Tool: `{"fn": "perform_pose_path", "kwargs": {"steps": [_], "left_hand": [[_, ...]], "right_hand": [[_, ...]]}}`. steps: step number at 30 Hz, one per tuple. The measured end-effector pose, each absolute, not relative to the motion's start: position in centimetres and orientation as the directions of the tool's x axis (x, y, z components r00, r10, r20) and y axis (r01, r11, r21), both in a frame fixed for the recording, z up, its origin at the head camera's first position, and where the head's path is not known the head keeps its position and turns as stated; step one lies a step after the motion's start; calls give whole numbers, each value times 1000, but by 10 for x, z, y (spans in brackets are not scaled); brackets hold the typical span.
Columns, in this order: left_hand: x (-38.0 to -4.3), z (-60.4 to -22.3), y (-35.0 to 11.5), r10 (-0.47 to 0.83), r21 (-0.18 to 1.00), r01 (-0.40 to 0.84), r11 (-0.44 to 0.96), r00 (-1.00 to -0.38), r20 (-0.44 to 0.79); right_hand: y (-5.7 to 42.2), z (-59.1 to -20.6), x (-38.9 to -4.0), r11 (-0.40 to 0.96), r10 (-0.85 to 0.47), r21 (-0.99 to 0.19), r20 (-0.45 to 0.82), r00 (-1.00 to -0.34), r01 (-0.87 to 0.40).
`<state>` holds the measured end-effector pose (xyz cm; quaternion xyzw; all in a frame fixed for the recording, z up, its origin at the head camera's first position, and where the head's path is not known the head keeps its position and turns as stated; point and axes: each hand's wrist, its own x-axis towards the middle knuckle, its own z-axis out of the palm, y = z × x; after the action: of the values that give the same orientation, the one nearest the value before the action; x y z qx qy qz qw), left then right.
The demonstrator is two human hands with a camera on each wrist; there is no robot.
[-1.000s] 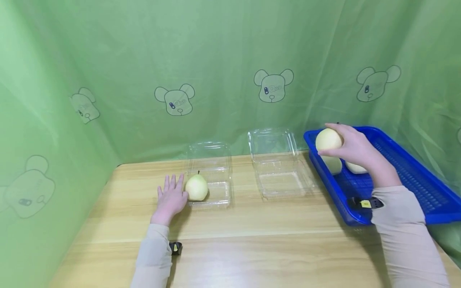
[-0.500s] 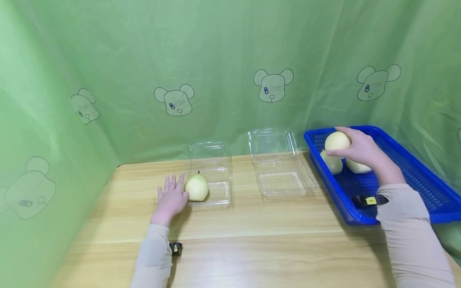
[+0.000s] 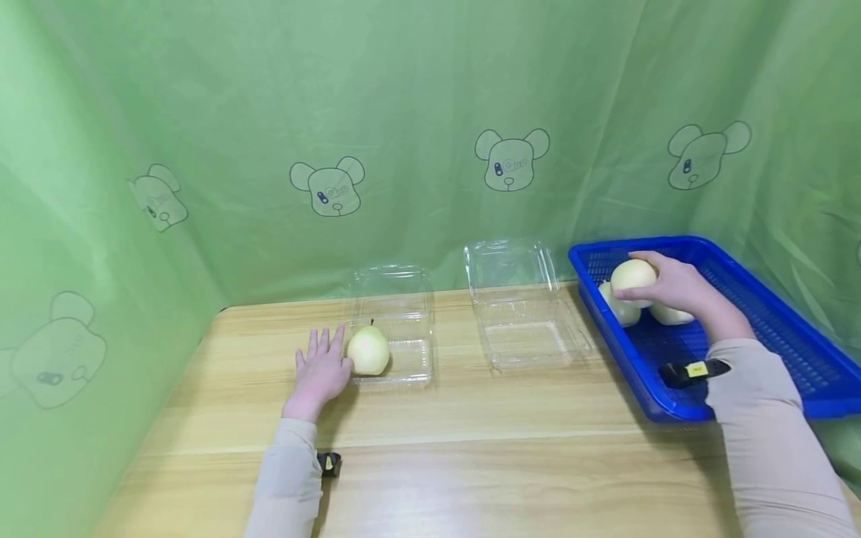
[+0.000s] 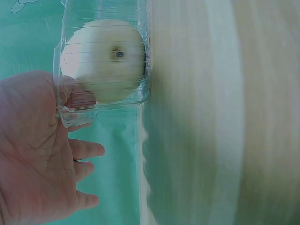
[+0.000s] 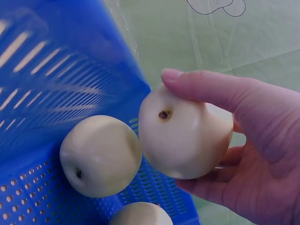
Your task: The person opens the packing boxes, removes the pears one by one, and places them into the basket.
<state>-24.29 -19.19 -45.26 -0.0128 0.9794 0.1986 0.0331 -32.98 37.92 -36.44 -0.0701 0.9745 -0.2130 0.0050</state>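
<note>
My right hand [image 3: 679,288] grips a pale yellow pear [image 3: 634,279] over the far left corner of the blue basket [image 3: 655,403]. In the right wrist view, the thumb lies across one side of this pear [image 5: 180,136] and the fingers curl round the other. Two more pears lie in the basket, one [image 5: 101,157] close beside the held one. My left hand [image 3: 321,376] has its fingers spread at the left side of a clear clamshell box [image 3: 412,366]. A pear [image 3: 368,351] sits in that box, stem up. The left wrist view shows the thumb at the box's rim.
A second clear clamshell box [image 3: 521,344] stands with its lid up between the first box and the basket. The wooden table [image 3: 430,463] ends at a green curtain [image 3: 417,97] behind and to the left.
My right hand has shifted slightly right, then lowered the pear toward the others in the basket. The left hand and its box have stayed in place.
</note>
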Motion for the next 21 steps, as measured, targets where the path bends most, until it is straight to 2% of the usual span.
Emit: {"fn": "perform_pose_path", "kwargs": {"steps": [21], "left_hand": [[-243,-452,-191,-13,387,-46,921,-996,-88]], "right_hand": [[386,-372,-325,896,-212,-414,-80,-974,-161]]}}
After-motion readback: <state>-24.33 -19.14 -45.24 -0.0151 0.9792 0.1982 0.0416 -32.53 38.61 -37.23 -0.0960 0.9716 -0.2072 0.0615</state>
